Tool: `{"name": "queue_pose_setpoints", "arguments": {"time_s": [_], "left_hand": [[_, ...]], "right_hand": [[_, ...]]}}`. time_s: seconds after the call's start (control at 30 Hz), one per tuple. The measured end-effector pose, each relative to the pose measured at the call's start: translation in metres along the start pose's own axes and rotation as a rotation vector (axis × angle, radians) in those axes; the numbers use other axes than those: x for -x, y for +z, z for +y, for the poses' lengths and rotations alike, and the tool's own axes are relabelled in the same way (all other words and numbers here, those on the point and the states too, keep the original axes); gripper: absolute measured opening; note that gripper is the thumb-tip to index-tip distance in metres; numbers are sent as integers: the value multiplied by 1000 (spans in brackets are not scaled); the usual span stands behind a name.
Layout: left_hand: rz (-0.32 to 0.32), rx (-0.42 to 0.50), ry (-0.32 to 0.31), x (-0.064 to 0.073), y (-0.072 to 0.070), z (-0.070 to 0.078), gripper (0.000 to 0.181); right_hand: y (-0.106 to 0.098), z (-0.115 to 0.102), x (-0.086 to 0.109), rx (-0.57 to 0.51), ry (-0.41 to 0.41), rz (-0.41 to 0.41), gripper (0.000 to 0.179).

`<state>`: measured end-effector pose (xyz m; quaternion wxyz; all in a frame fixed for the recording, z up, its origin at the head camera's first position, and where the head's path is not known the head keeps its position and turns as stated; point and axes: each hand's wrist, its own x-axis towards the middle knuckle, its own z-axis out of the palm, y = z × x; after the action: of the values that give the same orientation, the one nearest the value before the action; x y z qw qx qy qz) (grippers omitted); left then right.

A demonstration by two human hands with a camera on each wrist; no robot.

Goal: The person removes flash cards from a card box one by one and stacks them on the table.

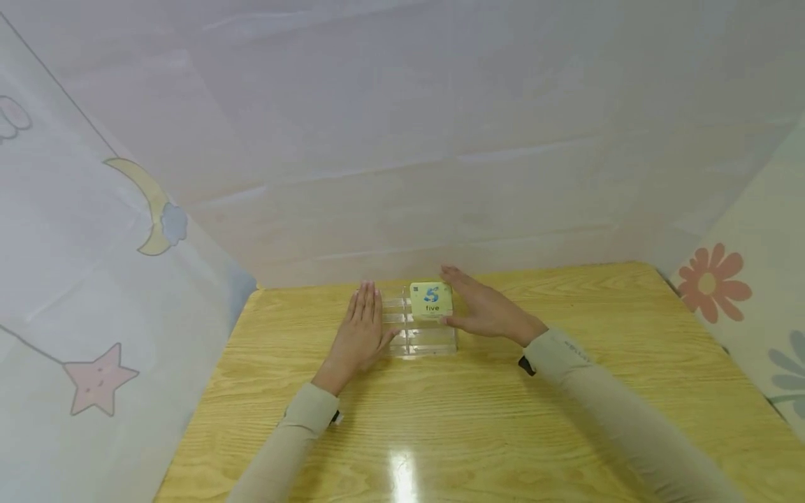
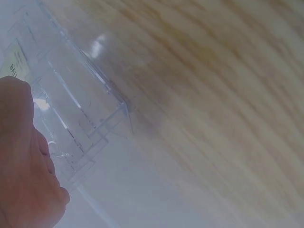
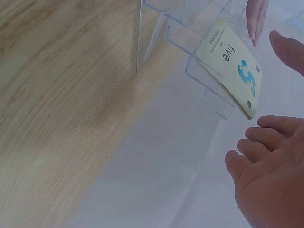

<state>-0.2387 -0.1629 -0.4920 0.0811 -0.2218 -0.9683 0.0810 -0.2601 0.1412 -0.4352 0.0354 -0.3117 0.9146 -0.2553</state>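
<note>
A clear plastic tiered rack (image 1: 434, 341) stands on the table. In its upper right part leans a pale card stack (image 3: 232, 66), its face printed with a blue 5 and "five" and a small hole in one corner. My left hand (image 1: 360, 335) rests along the rack's left side with straight fingers. Around the right side of the cards is my right hand (image 1: 487, 307), thumb and fingers spread; the right wrist view shows a gap between its fingers and the cards. Only a corner of the cards shows past my left hand (image 2: 23, 156) in the left wrist view.
The wood-grain table (image 1: 402, 412) ends at a pale cloth backdrop (image 1: 402, 175) close behind the rack. Side cloths carry a printed moon (image 1: 151, 202), a star and flowers.
</note>
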Motion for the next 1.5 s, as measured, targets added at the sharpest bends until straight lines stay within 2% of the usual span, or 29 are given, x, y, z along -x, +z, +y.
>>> {"name": "queue_pose_setpoints", "arguments": {"time_s": [0.3, 0.6, 0.83, 1.17, 1.5], "left_hand": [[-3, 35, -10, -2, 3, 0, 88], [-50, 8, -23, -2, 0, 1, 89], [-23, 50, -34, -5, 0, 3, 87], [-29, 64, -41, -4, -1, 4, 88], [-11, 13, -33, -3, 3, 4, 88]], "right_hand": [[6, 4, -2, 25, -29, 27, 90], [11, 3, -3, 64, -77, 32, 85], [12, 1, -4, 112, -105, 62, 85], [18, 6, -8, 164, -122, 81, 83], [21, 6, -6, 190, -156, 111, 80]]}}
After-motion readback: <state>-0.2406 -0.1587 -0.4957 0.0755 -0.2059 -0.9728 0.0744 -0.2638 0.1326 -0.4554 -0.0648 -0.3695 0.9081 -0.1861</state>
